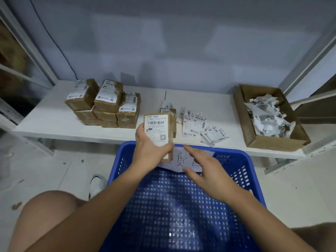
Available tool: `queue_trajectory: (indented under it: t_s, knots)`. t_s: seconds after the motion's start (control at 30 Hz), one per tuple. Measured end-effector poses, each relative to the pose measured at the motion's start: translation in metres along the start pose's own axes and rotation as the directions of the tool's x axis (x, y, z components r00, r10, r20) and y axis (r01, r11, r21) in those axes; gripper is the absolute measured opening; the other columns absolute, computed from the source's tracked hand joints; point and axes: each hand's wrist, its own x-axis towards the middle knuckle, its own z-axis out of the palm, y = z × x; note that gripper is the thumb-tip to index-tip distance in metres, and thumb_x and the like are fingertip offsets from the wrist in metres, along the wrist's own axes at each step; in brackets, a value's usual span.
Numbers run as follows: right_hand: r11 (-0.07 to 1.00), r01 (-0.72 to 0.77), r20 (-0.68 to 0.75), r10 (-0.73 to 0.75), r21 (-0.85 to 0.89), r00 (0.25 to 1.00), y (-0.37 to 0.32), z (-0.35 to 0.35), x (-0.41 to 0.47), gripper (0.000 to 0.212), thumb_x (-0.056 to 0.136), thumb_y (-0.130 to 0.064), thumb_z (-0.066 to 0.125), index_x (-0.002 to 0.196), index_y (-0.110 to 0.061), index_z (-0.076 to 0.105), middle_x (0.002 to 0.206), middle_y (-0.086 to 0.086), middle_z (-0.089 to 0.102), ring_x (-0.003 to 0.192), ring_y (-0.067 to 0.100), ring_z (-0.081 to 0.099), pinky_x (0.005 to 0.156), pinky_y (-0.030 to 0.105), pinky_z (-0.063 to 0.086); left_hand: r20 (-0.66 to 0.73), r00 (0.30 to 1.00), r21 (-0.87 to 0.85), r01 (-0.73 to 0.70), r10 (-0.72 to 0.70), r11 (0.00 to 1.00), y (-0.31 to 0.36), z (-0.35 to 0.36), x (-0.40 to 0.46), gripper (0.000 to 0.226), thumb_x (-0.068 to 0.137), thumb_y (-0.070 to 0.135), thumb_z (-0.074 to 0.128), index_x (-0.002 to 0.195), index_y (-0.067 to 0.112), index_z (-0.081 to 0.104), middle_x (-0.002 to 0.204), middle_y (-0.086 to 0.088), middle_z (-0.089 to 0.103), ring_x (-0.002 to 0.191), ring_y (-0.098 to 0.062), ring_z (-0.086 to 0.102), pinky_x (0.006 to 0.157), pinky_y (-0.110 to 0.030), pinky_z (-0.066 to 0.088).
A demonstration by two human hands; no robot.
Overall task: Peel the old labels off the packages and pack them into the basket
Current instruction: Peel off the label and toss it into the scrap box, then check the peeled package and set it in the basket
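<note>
Holding a brown taped package (160,132) upright above the far rim of the blue basket (236,171), the left hand (148,150) grips it from the left side & bottom, thumb curled across the lower front edge. Pkg still carries its white shipping label (156,127) w/ barcode & QR code, facing the camera. Right hand (205,169) hovers just beside the pkg, to its right, fingers straight & spread, holding nothing, not touching the pkg.

Basket is perforated plastic, sits on the floor between the person's knees; a white paper sign (183,160) w/ handwritten characters hangs on its far wall.

White surface (45,119) behind the basket carries:
- Left: stack of labelled packages (103,104), approx. three layers, labels on top.
- Centre: one more package (168,110) directly behind the held one, mostly hidden.
- Centre-right: loose peeled labels (200,126) lying flat, overlapping.
- Right: open cardboard box (243,122) w/ crumpled label scraps (267,117) inside.

White shoe (96,184) on floor, left of basket.
</note>
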Motion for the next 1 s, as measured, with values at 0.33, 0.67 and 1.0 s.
queue_trajectory:
  t_s: [0.33,0.67,1.0]
  knots:
    - [0.924,-0.029,0.188,0.108,-0.382,0.976,0.041,0.017,0.086,0.062,0.105,-0.035,0.048,0.161,-0.024,0.024,0.169,0.0,0.018,0.153,0.02,0.023,0.118,0.034,0.031,-0.105,0.985,0.313,0.162,-0.135,0.936,-0.046,0.011,0.121,0.105,0.065,0.058,0.083,0.149,0.021,0.03,0.136,-0.009,0.051,0.122,-0.033,0.053,0.095,-0.05,0.051]
    - [0.918,-0.099,0.104,0.15,-0.383,0.983,0.067,0.041,0.189,0.048,0.102,-0.03,0.051,0.149,-0.018,0.044,0.157,0.006,0.038,0.136,0.029,0.044,0.105,0.039,0.046,-0.054,0.997,0.41,0.065,-0.047,0.91,-0.083,0.046,0.178,0.085,0.09,0.055,0.068,0.156,0.021,0.029,0.156,-0.01,0.027,0.135,-0.033,0.042,0.105,-0.048,0.046]
    - [0.922,-0.323,-0.032,0.324,-0.215,0.945,0.059,0.087,0.259,0.084,0.097,-0.069,0.042,0.162,-0.026,0.012,0.17,0.008,-0.009,0.153,0.038,0.017,0.12,0.051,0.032,0.097,0.995,0.519,-0.036,-0.017,0.854,-0.081,0.03,0.16,0.071,0.102,0.054,0.044,0.16,0.019,0.025,0.167,-0.011,0.02,0.15,-0.033,0.022,0.117,-0.052,0.033]
